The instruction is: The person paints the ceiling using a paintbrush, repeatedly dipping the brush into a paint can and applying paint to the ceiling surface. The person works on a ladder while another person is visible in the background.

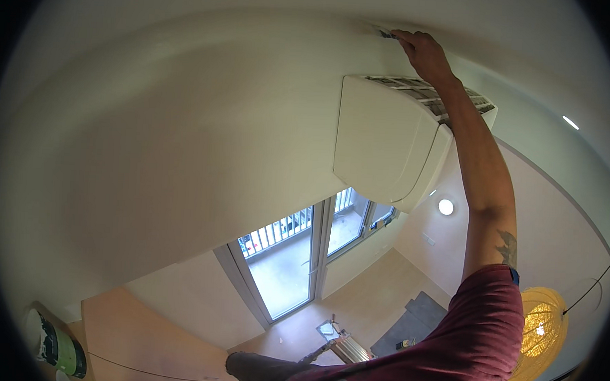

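Note:
My right hand [426,55] is raised high at the end of an outstretched arm. Its fingers are closed around a small putty knife [387,35], whose grey blade rests against the pale wall [254,105] close under the ceiling. Most of the knife's handle is hidden in my grip. Just below the hand hangs a white wall-mounted air conditioner [384,136], its top grille [420,93] partly covered by my forearm. My left hand does not show.
A glazed balcony door [280,272] stands far below. A metal ladder-like frame [352,348] and a grey mat [419,321] are on the floor side. A yellow woven pendant lamp [542,330] hangs at lower right; a green-and-white bucket [59,346] sits at lower left.

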`<state>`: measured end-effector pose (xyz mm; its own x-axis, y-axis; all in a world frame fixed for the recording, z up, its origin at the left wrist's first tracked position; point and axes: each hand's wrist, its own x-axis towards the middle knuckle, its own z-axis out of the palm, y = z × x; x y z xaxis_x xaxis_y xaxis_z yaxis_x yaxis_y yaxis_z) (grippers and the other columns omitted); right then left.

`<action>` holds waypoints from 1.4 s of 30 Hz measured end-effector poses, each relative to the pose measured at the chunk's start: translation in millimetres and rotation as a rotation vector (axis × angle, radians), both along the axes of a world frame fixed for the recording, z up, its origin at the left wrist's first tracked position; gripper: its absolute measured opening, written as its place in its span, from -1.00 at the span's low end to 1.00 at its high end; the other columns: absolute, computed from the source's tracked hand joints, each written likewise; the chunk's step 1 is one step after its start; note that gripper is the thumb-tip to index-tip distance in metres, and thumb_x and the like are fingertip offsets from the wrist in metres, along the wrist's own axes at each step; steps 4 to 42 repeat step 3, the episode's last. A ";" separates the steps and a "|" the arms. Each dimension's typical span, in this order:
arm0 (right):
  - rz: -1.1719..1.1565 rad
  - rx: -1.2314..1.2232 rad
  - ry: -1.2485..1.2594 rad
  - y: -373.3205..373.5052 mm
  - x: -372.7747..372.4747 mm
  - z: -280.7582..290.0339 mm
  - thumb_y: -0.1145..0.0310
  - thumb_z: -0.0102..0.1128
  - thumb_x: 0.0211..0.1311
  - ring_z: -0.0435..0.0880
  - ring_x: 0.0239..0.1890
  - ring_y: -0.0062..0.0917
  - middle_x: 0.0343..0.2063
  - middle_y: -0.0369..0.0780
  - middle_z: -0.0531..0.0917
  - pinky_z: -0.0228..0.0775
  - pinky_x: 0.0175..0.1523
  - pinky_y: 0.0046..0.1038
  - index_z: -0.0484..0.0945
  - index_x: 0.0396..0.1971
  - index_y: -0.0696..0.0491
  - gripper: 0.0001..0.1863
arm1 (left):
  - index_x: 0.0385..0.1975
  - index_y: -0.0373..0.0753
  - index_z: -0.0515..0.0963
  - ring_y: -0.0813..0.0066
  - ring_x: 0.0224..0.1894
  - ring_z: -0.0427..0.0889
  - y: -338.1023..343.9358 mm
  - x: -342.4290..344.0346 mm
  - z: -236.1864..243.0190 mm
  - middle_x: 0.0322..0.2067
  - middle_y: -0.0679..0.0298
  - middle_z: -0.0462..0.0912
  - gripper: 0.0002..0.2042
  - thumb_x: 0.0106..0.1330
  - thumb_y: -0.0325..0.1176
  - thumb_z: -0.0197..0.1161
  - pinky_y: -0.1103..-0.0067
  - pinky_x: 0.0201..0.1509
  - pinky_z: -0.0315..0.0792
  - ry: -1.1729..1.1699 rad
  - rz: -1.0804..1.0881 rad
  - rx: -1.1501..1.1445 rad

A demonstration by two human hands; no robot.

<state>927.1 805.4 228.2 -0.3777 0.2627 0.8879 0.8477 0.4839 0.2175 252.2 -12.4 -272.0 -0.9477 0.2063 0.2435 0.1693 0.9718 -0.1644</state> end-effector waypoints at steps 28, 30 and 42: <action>-0.014 0.007 -0.021 4.9 4.6 0.8 0.27 0.12 0.50 0.66 -0.15 -0.13 -0.28 -0.02 0.70 0.54 0.01 -0.13 0.65 0.17 -0.15 -0.67 | 0.54 -0.15 0.11 -0.24 0.50 0.16 1.3 0.6 -0.3 0.50 -0.22 0.14 -0.18 0.34 0.08 0.18 0.02 0.56 0.04 -0.008 0.002 -0.007; -0.014 0.007 -0.021 4.9 4.6 0.8 0.27 0.12 0.50 0.66 -0.15 -0.13 -0.28 -0.02 0.70 0.54 0.01 -0.13 0.65 0.17 -0.15 -0.67 | 0.54 -0.15 0.11 -0.24 0.50 0.16 1.3 0.6 -0.3 0.50 -0.22 0.14 -0.18 0.34 0.08 0.18 0.02 0.56 0.04 -0.008 0.002 -0.007; -0.014 0.007 -0.021 4.9 4.6 0.8 0.27 0.12 0.50 0.66 -0.15 -0.13 -0.28 -0.02 0.70 0.54 0.01 -0.13 0.65 0.17 -0.15 -0.67 | 0.54 -0.15 0.11 -0.24 0.50 0.16 1.3 0.6 -0.3 0.50 -0.22 0.14 -0.18 0.34 0.08 0.18 0.02 0.56 0.04 -0.008 0.002 -0.007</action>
